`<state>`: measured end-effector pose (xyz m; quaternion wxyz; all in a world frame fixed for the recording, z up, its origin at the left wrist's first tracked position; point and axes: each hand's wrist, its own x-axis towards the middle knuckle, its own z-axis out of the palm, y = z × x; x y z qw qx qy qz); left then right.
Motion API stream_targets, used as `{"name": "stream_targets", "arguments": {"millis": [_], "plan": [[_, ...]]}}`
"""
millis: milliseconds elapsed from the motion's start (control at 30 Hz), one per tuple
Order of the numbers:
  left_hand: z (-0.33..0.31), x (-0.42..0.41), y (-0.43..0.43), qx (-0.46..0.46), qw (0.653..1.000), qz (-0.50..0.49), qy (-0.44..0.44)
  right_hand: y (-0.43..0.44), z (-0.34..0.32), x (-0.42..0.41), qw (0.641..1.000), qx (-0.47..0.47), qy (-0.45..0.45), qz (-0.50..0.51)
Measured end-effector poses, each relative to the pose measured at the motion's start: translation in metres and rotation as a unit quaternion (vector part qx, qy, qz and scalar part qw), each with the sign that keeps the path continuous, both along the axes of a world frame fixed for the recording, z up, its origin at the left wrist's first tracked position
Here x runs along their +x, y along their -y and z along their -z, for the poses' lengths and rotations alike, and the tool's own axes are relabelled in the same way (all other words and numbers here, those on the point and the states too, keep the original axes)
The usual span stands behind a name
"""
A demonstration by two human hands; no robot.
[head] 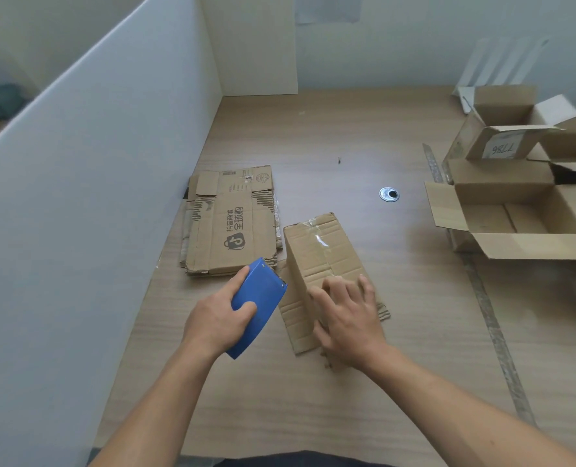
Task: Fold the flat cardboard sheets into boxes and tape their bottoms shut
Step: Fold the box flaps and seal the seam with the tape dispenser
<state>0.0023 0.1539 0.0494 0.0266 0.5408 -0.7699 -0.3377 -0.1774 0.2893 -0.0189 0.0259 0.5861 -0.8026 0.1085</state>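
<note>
Sealing the brown cardboard box [317, 254] bottom.
Left hand [212, 320] grips blue tape dispenser [261, 298]; right hand [350, 320], fingers [342, 287] flat, should smooth clear tape [317, 235] firmly.

The right hand [347, 318] covers the near end of the upturned brown cardboard box [317, 251], hiding the seam there, and its fingers are blurred. The left hand [217, 320] wraps the blue plastic tape dispenser [261, 298], whose roll is out of sight. Only the top of the stack of flat brown cardboard sheets [232, 224] shows fully. The open brown cardboard boxes [515, 210] run off the right edge. The grey paper sheet on the wall [327, 8] is cropped at the top. A dark speck [339, 160] on the wooden table [296, 416] is too small to identify.
</note>
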Motion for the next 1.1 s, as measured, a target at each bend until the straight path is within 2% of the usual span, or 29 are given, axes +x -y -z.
{"name": "stream_targets", "arguments": {"millis": [167,300,400,600,900,1100], "plan": [[-0.001,-0.001,0.004,-0.003,1.000,-0.012,-0.018,-0.013,-0.002,-0.013,0.999,0.020,0.016,-0.033],[-0.005,-0.003,0.009,-0.012,0.999,-0.020,-0.029,-0.016,-0.009,-0.024,0.998,0.056,0.040,0.002],[-0.008,-0.005,0.011,-0.016,0.999,-0.018,-0.030,-0.013,-0.014,-0.030,0.994,0.090,0.043,0.033],[-0.011,-0.008,0.012,-0.013,0.999,-0.018,-0.041,-0.013,-0.036,-0.049,0.982,0.185,0.045,0.005],[-0.012,-0.008,0.011,-0.022,0.999,-0.014,-0.043,0.003,-0.044,-0.055,0.983,0.161,0.033,0.085],[-0.014,-0.007,0.012,-0.027,0.999,-0.021,-0.039,0.015,-0.016,-0.037,0.993,0.065,0.019,0.097]]}}
